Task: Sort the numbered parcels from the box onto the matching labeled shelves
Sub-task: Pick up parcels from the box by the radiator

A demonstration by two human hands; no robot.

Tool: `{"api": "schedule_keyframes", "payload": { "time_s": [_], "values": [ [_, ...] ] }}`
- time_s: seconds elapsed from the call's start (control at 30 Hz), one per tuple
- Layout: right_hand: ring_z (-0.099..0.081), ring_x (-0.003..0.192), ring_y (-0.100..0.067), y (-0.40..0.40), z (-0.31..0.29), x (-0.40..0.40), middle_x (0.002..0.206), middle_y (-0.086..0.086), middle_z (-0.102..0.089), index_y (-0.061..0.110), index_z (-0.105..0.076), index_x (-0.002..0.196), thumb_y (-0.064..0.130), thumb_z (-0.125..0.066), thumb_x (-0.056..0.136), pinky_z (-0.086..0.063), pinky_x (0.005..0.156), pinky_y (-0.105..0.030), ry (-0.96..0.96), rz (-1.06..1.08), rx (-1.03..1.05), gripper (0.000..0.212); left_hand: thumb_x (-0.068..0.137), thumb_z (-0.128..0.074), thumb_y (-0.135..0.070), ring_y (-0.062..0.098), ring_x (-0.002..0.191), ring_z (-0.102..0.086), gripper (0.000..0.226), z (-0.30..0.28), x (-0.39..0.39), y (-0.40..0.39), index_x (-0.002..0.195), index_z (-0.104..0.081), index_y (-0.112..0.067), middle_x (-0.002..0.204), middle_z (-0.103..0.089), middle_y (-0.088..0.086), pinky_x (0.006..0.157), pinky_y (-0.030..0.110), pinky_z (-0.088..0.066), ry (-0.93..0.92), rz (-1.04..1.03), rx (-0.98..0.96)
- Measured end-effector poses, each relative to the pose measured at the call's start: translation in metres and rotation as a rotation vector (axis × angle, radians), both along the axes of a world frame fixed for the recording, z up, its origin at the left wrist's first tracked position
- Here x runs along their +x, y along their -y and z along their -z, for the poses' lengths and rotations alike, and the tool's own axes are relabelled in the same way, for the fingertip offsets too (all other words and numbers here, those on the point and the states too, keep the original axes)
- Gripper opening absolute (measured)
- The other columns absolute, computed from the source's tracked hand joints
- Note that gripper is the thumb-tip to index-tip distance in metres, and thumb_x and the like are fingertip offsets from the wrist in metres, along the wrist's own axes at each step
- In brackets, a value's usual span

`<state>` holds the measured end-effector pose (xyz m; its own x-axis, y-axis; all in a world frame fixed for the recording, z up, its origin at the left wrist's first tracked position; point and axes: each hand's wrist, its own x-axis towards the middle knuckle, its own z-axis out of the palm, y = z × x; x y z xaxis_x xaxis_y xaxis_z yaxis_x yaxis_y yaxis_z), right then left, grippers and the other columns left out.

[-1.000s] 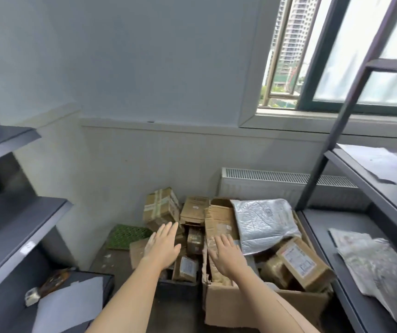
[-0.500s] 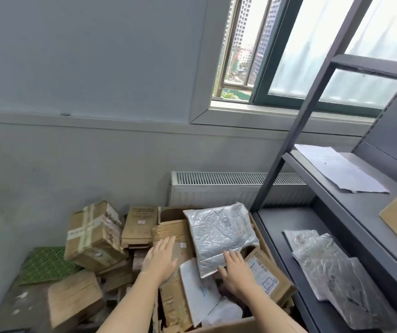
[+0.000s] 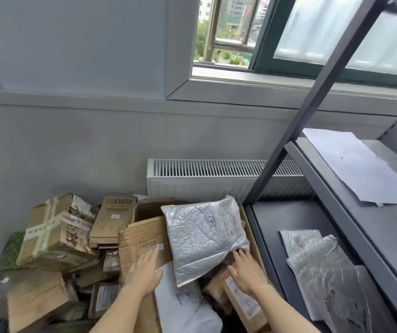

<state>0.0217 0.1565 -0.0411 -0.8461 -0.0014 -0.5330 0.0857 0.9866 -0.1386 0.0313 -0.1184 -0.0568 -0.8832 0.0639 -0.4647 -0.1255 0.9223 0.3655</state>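
Silver, quilted foil covers the padded mailer (image 3: 203, 239), which lies on top of the parcels in the open cardboard box (image 3: 249, 227), against the box's far right corner. Its long axis runs from the box's far side toward the person, with the near end angled slightly to the left. A small dark numbered mark and a pale printed label sit near its far right corner; the digits are too small to read with certainty.

Left hand (image 3: 143, 272): palm down, fingers (image 3: 153, 257) straight and close together, lying on a bent cardboard flap (image 3: 142, 239) just left of the mailer's near left edge.

Right hand (image 3: 246, 270): palm down, fingers (image 3: 239, 254) slightly spread and extended, their tips at the mailer's near right corner, the palm over a brown labelled carton (image 3: 243, 299) inside the box. Whether the tips reach under the mailer cannot be told.

A white plastic parcel (image 3: 180, 301) lies below the mailer's near edge. Brown cartons, among them a taped carton (image 3: 56, 234), are heaped on the floor left of the box. To the right, a grey shelf (image 3: 269, 227) carries two more foil mailers (image 3: 324, 267) near its front edge; the shelf above holds a white sheet (image 3: 356, 167).
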Motion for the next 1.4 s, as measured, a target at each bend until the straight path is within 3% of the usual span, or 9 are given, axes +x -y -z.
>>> {"api": "schedule_keyframes", "payload": {
  "time_s": [0.4, 0.57, 0.67, 0.77, 0.93, 1.03, 1.13, 1.23, 1.4],
  "values": [
    [-0.016, 0.144, -0.02, -0.05, 0.048, -0.111, 0.157, -0.002, -0.018, 0.013, -0.016, 0.15, 0.038, -0.042, 0.098, -0.022, 0.113, -0.035, 0.062, -0.198, 0.062, 0.063, 0.1, -0.039, -0.027, 0.017, 0.144, -0.02, 0.064, 0.089, 0.013, -0.06, 0.152, -0.005, -0.018, 0.158, -0.018, 0.001, 0.115, 0.028, -0.02, 0.179, -0.364, 0.234],
    [-0.014, 0.146, -0.021, -0.028, 0.062, -0.162, 0.16, -0.006, -0.005, 0.01, -0.007, 0.151, 0.034, -0.057, 0.092, -0.021, 0.116, -0.033, -0.11, -0.304, 0.058, 0.082, 0.1, -0.043, -0.027, 0.019, 0.125, -0.047, 0.044, 0.123, 0.022, -0.077, 0.14, -0.038, -0.011, 0.137, -0.049, 0.006, 0.098, 0.024, -0.036, 0.286, -0.636, 0.399],
    [-0.006, 0.147, -0.021, -0.014, 0.063, -0.191, 0.16, -0.004, 0.003, 0.011, -0.004, 0.152, 0.033, -0.06, 0.09, -0.02, 0.118, -0.04, -0.169, -0.391, 0.097, 0.086, 0.1, -0.042, -0.028, 0.017, 0.12, -0.051, 0.04, 0.134, 0.031, -0.1, 0.137, -0.043, -0.014, 0.133, -0.053, 0.005, 0.088, 0.022, -0.037, 0.346, -0.722, 0.475],
    [-0.005, 0.147, -0.02, -0.002, 0.064, -0.215, 0.16, -0.001, 0.003, 0.013, 0.0, 0.152, 0.036, -0.065, 0.086, -0.018, 0.118, -0.042, -0.111, -0.451, 0.115, 0.096, 0.101, -0.038, -0.027, 0.016, 0.13, -0.044, 0.043, 0.138, 0.04, -0.113, 0.143, -0.037, -0.018, 0.141, -0.047, 0.004, 0.093, 0.02, -0.033, 0.407, -0.741, 0.525],
    [-0.021, 0.141, -0.03, 0.005, 0.072, -0.226, 0.16, 0.003, 0.001, 0.02, 0.008, 0.152, 0.042, -0.069, 0.081, -0.026, 0.111, -0.045, 0.03, -0.53, 0.271, 0.107, 0.1, -0.042, -0.024, 0.02, 0.123, -0.049, 0.04, 0.145, 0.044, -0.098, 0.138, -0.042, -0.014, 0.132, -0.054, 0.007, 0.089, 0.021, -0.034, 0.401, -0.815, 0.515],
    [-0.035, 0.13, -0.032, 0.0, 0.074, -0.224, 0.154, -0.001, -0.027, 0.023, -0.002, 0.152, 0.045, -0.073, 0.075, -0.03, 0.104, -0.043, -0.003, -0.564, 0.326, 0.107, 0.099, -0.044, -0.02, 0.023, 0.119, -0.051, 0.038, 0.148, 0.045, -0.085, 0.136, -0.044, -0.01, 0.128, -0.056, 0.011, 0.092, 0.024, -0.036, 0.372, -0.868, 0.513],
    [-0.042, 0.117, -0.028, -0.002, 0.073, -0.218, 0.137, 0.0, -0.05, 0.025, -0.026, 0.142, 0.047, -0.071, 0.075, -0.033, 0.093, -0.039, -0.058, -0.605, 0.314, 0.084, 0.1, -0.043, -0.022, 0.023, 0.117, -0.051, 0.038, 0.149, 0.047, -0.08, 0.136, -0.044, -0.01, 0.125, -0.057, 0.011, 0.094, 0.026, -0.037, 0.382, -0.88, 0.503],
    [-0.041, 0.113, -0.025, 0.001, 0.069, -0.211, 0.13, 0.003, -0.052, 0.024, -0.042, 0.127, 0.052, -0.071, 0.072, -0.031, 0.091, -0.038, -0.068, -0.633, 0.318, 0.068, 0.1, -0.042, -0.024, 0.023, 0.119, -0.05, 0.039, 0.145, 0.045, -0.085, 0.137, -0.043, -0.012, 0.127, -0.055, 0.009, 0.095, 0.026, -0.036, 0.395, -0.85, 0.519],
    [-0.027, 0.131, -0.03, 0.004, 0.057, -0.207, 0.136, 0.002, -0.045, 0.023, -0.046, 0.124, 0.049, -0.072, 0.072, -0.011, 0.112, -0.054, 0.008, -0.618, 0.241, 0.063, 0.101, -0.039, -0.028, 0.02, 0.12, -0.049, 0.04, 0.136, 0.04, -0.09, 0.139, -0.039, -0.017, 0.125, -0.054, 0.003, 0.09, 0.024, -0.035, 0.387, -0.804, 0.524]
  ]
}}
